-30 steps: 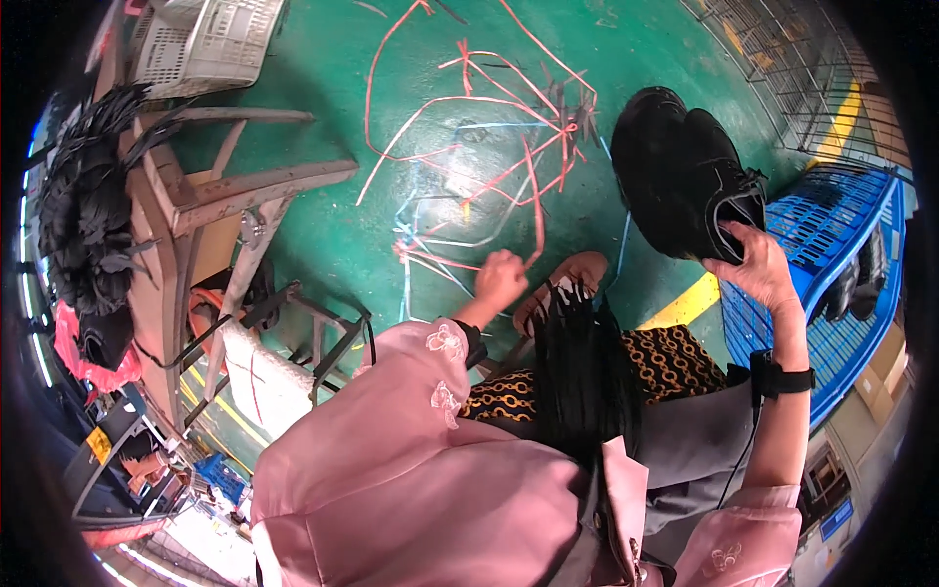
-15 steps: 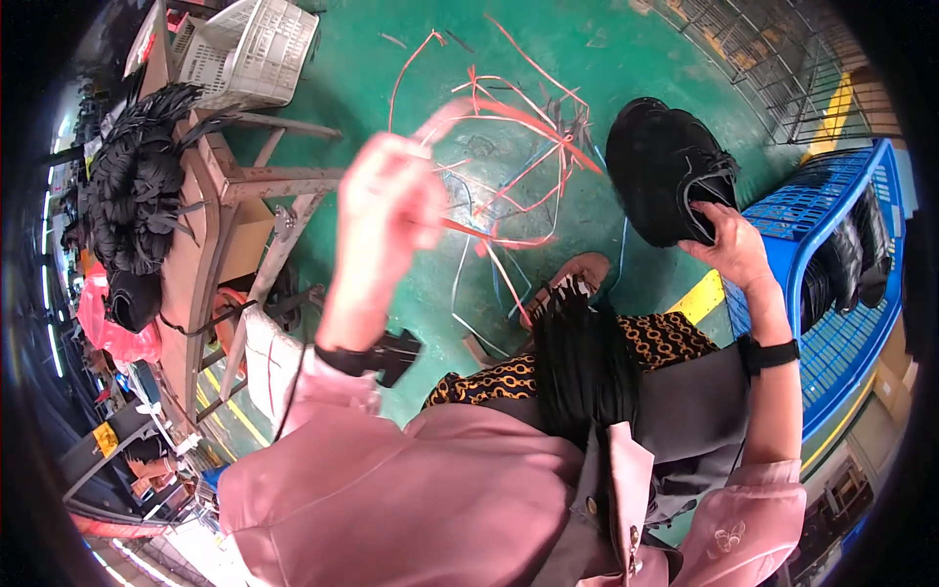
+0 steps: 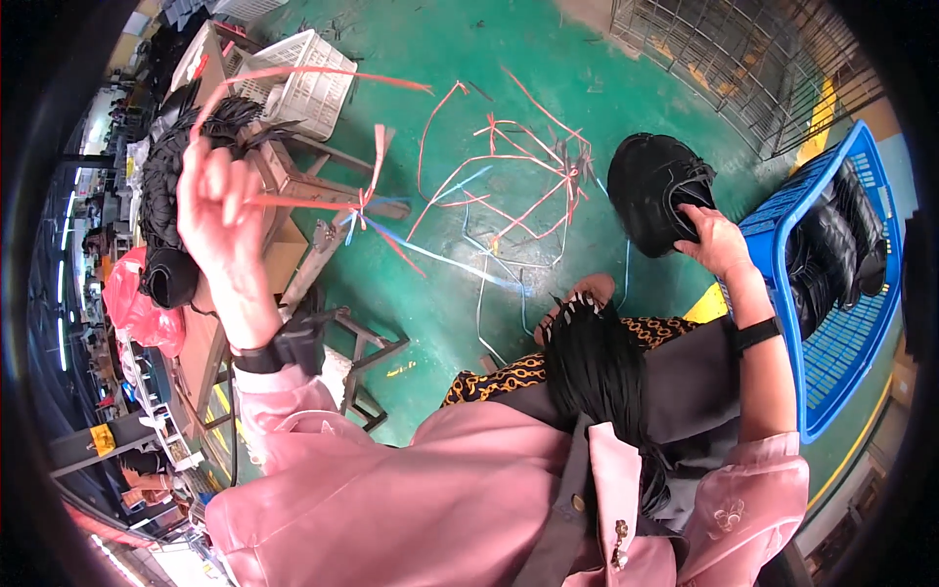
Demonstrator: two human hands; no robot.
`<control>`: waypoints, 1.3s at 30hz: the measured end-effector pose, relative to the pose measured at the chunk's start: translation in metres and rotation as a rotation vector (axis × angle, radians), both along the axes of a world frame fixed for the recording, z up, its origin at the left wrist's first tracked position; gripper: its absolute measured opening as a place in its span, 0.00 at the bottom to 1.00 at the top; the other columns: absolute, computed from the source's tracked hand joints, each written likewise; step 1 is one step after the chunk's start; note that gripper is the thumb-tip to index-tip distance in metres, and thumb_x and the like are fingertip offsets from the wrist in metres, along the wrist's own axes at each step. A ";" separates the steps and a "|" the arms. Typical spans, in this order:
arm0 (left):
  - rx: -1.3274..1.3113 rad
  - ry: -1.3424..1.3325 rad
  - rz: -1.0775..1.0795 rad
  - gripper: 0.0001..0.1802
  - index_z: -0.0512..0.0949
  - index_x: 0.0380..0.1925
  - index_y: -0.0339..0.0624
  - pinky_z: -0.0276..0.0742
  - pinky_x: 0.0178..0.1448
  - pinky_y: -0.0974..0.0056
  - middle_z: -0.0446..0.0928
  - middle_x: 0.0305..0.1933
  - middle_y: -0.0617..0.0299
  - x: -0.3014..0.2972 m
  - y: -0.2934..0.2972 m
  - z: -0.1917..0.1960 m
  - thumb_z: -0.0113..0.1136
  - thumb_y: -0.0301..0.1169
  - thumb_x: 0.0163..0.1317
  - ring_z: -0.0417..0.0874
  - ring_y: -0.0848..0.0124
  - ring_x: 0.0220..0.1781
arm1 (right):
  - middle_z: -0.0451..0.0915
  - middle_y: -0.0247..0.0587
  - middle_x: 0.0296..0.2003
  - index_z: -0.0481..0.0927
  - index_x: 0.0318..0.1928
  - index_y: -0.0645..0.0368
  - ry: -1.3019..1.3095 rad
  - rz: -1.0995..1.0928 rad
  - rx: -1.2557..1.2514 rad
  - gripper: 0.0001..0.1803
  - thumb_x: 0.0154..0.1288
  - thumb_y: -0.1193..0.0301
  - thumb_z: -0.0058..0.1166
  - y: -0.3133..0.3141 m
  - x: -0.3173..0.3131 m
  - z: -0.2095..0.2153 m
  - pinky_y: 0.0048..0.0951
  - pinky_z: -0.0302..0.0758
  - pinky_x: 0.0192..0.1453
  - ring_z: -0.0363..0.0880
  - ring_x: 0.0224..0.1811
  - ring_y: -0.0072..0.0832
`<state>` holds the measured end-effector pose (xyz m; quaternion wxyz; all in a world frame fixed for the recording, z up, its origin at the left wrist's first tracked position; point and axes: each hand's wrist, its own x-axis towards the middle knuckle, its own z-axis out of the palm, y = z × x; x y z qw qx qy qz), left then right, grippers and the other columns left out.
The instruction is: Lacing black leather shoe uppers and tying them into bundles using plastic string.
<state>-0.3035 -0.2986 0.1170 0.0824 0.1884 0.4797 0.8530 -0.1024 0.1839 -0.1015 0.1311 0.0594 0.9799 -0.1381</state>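
Observation:
My left hand [image 3: 220, 201], raised at the left over the wooden table, has its fingers closed on a red plastic tie string [image 3: 303, 203]. The string loops up over the hand, and its knotted part with blue and white ends hangs out to the right. At the right, my right hand [image 3: 719, 243] grips the open edge of a nested bundle of black shoe uppers [image 3: 650, 191], thumb outside and fingertips partly hidden inside it. A thick bunch of thin black strips [image 3: 592, 372] hangs over my lap.
More red, white and blue strings [image 3: 528, 196] lie tangled on the green floor. A blue basket [image 3: 794, 377] with black pieces stands at the right, beneath a wire cage [image 3: 704, 78]. At the left are a wooden table [image 3: 201, 357], black bundles [image 3: 186, 176], a red bag [image 3: 137, 303] and a white crate [image 3: 313, 83].
My left hand has swung left and outward from above the floor strings, drawing the red string along with it. My right hand keeps hold of the shoe uppers almost in place.

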 end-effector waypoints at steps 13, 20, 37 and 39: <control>-0.265 0.001 0.022 0.09 0.73 0.43 0.40 0.66 0.22 0.77 0.72 0.26 0.67 0.006 -0.025 -0.025 0.53 0.33 0.69 0.70 0.79 0.19 | 0.78 0.46 0.52 0.72 0.58 0.52 0.071 -0.032 -0.029 0.31 0.52 0.66 0.65 0.010 0.013 0.010 0.40 0.73 0.60 0.74 0.57 0.44; -0.458 -0.031 0.117 0.09 0.74 0.42 0.42 0.75 0.25 0.73 0.79 0.30 0.60 0.015 0.000 -0.021 0.52 0.35 0.70 0.83 0.71 0.29 | 0.81 0.46 0.46 0.79 0.51 0.56 0.223 -0.048 -0.215 0.23 0.53 0.66 0.63 -0.005 0.008 0.038 0.39 0.76 0.55 0.79 0.49 0.43; 0.366 -0.167 -0.087 0.10 0.68 0.38 0.34 0.59 0.22 0.74 0.68 0.31 0.62 0.014 0.020 0.037 0.45 0.32 0.73 0.62 0.77 0.24 | 0.85 0.42 0.33 0.84 0.37 0.57 -0.066 0.205 -0.282 0.18 0.67 0.59 0.45 -0.259 -0.029 0.034 0.42 0.78 0.47 0.84 0.39 0.42; 0.369 -0.022 0.027 0.11 0.68 0.38 0.33 0.57 0.20 0.72 0.70 0.30 0.60 -0.015 -0.010 0.052 0.46 0.33 0.73 0.62 0.76 0.21 | 0.85 0.41 0.35 0.84 0.36 0.57 -0.161 0.300 -0.135 0.17 0.66 0.59 0.46 -0.251 -0.017 0.008 0.41 0.79 0.46 0.84 0.40 0.41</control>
